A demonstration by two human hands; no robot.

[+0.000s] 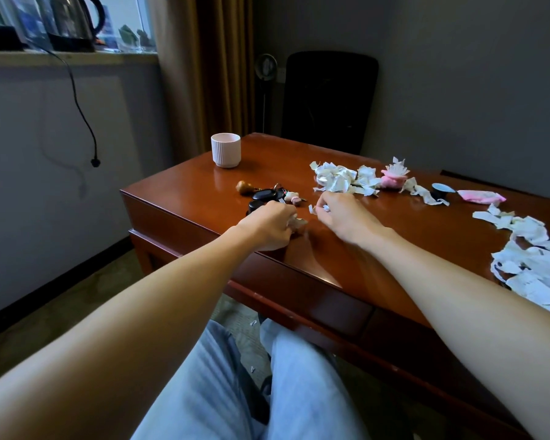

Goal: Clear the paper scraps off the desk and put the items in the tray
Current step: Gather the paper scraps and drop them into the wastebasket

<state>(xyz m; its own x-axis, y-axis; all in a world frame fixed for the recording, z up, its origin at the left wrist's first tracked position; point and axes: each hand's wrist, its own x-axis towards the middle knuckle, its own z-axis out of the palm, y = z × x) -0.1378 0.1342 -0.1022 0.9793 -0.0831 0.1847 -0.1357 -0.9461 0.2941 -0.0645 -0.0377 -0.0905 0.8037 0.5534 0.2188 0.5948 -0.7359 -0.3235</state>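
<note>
Torn white paper scraps lie on the red-brown desk (346, 249) in a pile at the back (343, 179) and a bigger pile at the right edge (534, 268). My left hand (267, 227) grips a wad of scraps near the front left corner. My right hand (340, 214) pinches a small scrap, with another small scrap (311, 209) just left of its fingers. A bunch of keys with black fobs and charms (267, 195) lies just beyond my left hand. No tray is in view.
A ribbed white cup (226, 150) stands at the desk's far left corner. A pink fuzzy item (392, 177), a dark round object (442, 190) and a pink packet (480, 196) lie along the back. A black chair (329, 100) stands behind the desk.
</note>
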